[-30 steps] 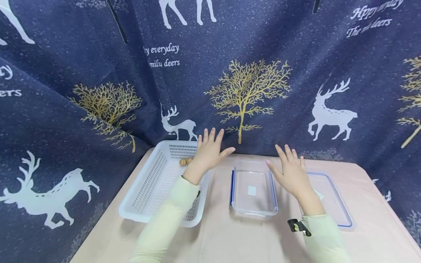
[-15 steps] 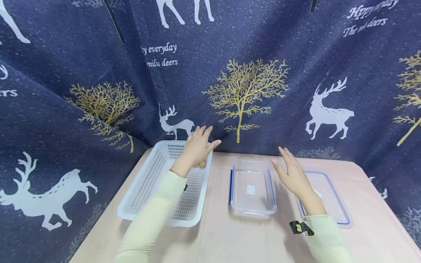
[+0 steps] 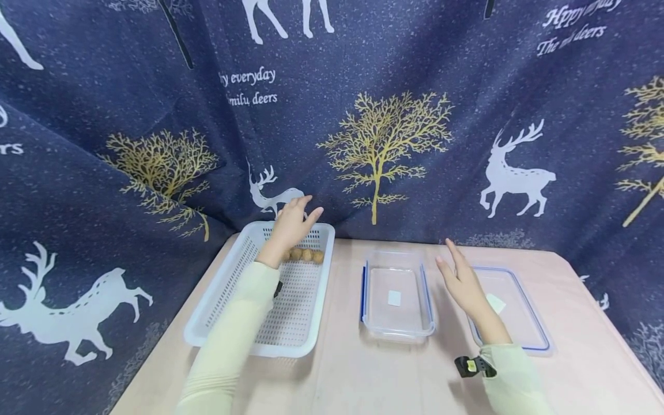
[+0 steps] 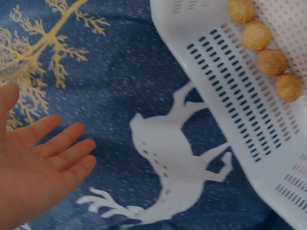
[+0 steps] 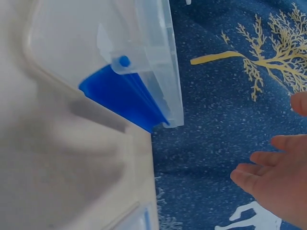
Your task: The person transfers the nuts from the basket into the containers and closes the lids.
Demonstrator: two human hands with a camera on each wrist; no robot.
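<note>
My left hand (image 3: 291,226) hovers over the far part of a white perforated plastic basket (image 3: 323,300), fingers extended and holding nothing. In the left wrist view the same hand (image 4: 45,167) shows its palm, with the basket off to the right. Several walnuts (image 3: 307,255) lie in a row along the basket's far end; the left wrist view shows these round tan walnuts (image 4: 272,62) side by side. My right hand (image 3: 463,285) is raised between a clear food container (image 3: 396,331) and its lid (image 3: 519,300), holding nothing, its fingers straight. A blue latch (image 5: 122,93) hangs from the container.
A pink cloth covers the table (image 3: 363,380). Behind it hangs a dark blue curtain (image 3: 332,144) printed with deer and golden trees. A pale label (image 3: 394,298) shows in the container, and another pale label (image 3: 495,303) on the lid.
My left hand has moved left across the basket's far end, uncovering more walnuts. The right hand has shifted slightly right and turned edge-on. The basket, container and lid stay in place.
</note>
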